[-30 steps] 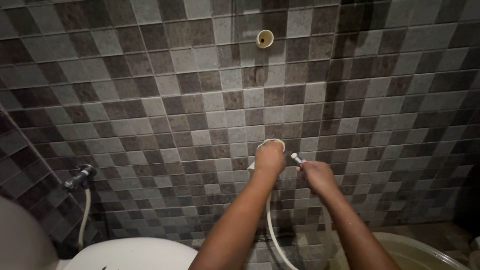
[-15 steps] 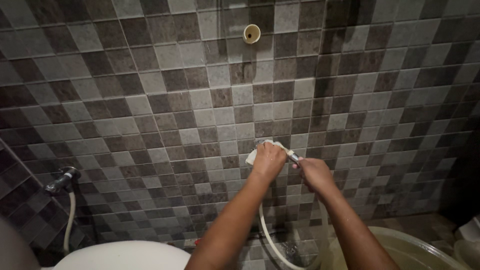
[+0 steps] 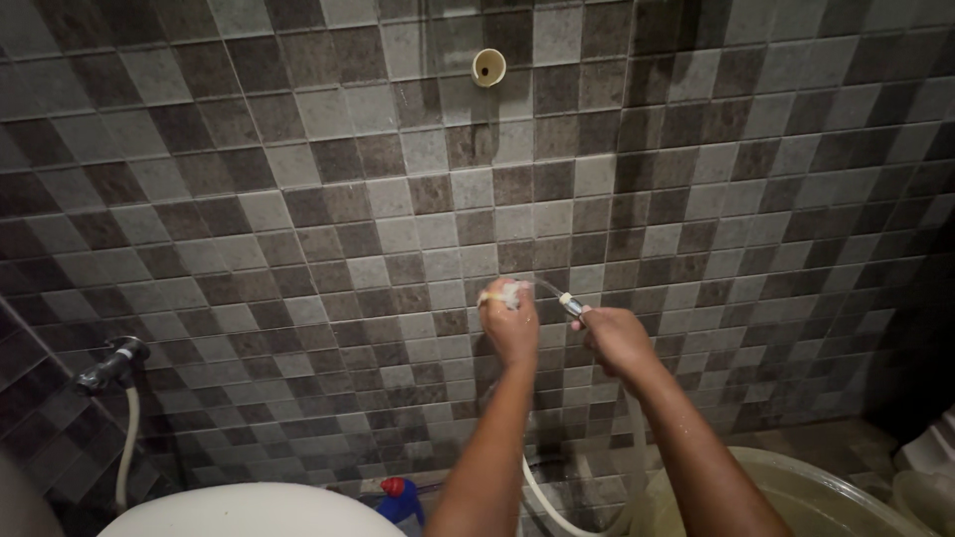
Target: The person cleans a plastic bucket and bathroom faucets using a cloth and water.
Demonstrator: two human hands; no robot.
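Two bare hands meet at mid-frame in the head view, raised against a wall of grey and brown mosaic tiles (image 3: 298,199). Left hand (image 3: 510,323) is closed around a pale, wet cloth or sponge (image 3: 500,292), pressed against the tiles; only a small part of it shows above the knuckles. Right hand (image 3: 617,338) is fisted on the metal end of a spray hose (image 3: 571,306), nozzle pointing up and left toward the cloth, just beside it, with a thin stream of water arcing between them. White hose (image 3: 542,497) loops down between the forearms toward the floor. Round cream pipe outlet (image 3: 487,67) sits high on the wall, well above the hands. Lower left: chrome wall valve (image 3: 109,364) with its own white tube, white toilet lid (image 3: 249,509) below. Blue bottle with red cap (image 3: 400,497) near the left forearm. Pale basin rim (image 3: 816,487) at lower right.
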